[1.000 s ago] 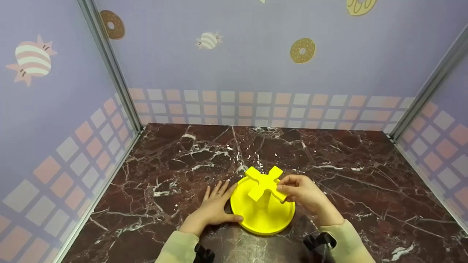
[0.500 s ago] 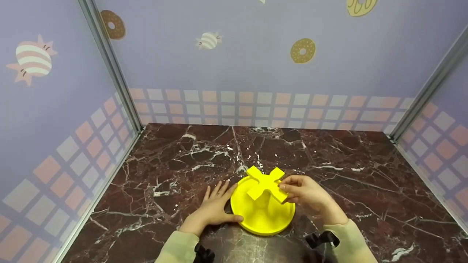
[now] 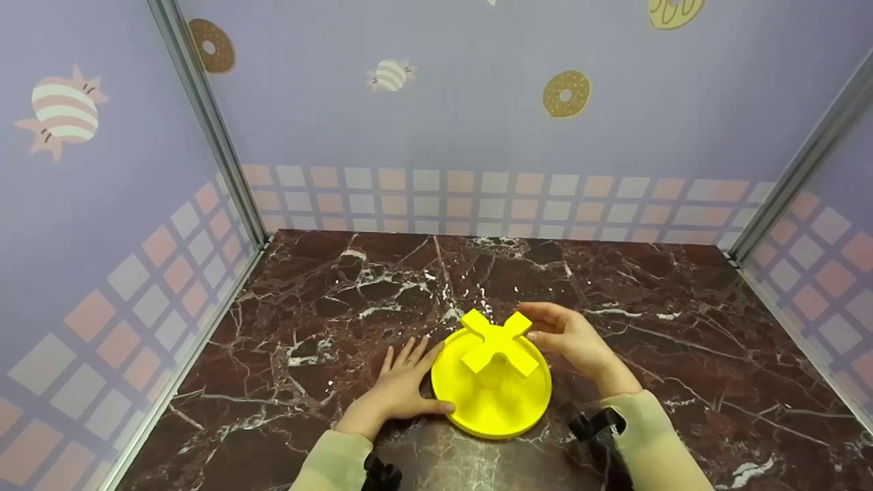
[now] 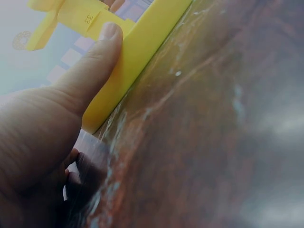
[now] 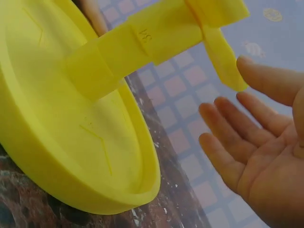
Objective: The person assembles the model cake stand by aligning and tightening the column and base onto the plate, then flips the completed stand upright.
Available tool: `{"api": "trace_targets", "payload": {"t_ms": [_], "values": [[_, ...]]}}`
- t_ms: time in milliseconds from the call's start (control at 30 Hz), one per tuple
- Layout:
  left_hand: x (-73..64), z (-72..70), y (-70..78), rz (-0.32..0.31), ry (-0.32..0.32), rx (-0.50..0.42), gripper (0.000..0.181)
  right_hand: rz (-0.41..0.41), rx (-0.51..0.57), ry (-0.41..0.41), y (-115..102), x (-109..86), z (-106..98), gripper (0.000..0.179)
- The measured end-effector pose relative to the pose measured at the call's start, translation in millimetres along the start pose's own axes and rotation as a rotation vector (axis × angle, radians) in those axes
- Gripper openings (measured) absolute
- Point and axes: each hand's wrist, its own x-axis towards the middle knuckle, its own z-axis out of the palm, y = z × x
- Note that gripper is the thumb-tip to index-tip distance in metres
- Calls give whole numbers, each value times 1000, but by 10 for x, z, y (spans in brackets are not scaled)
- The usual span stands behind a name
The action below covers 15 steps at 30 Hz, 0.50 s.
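Note:
A yellow round dish (image 3: 491, 417) with a raised rim sits on the table. From its middle rises a thick yellow post (image 5: 137, 47) with small moulded digits, topped by a yellow cross-shaped handle (image 3: 498, 343). My left hand (image 3: 397, 390) lies spread against the dish's left side, its thumb on the rim. To the right, my right hand (image 3: 576, 344) is beside the cross's far right arm, with fingers loosely extended and parted. In the right wrist view its thumb tip (image 5: 244, 61) is right at the end of that arm, and no finger wraps round it.
The table (image 3: 327, 273) has a dark red marbled top with white veins. Purple patterned panels (image 3: 464, 123) stand behind and at both sides, joined by grey metal corner posts (image 3: 204, 116). Black straps (image 3: 597, 424) are on both wrists.
My right hand has let go of the cross's near right arm and moved away from me, to its far right arm, fingers loosening. The left hand and the dish stay in place.

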Motion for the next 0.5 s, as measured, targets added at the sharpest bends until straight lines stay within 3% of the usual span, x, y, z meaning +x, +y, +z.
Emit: {"api": "trace_targets", "payload": {"t_ms": [167, 500], "values": [[-1, 9, -8, 3, -1, -5, 117, -26, 15, -24, 0, 22, 28, 55], [-2, 17, -14, -2, 0, -5, 117, -72, -36, 44, 49, -47, -3, 50]]}}
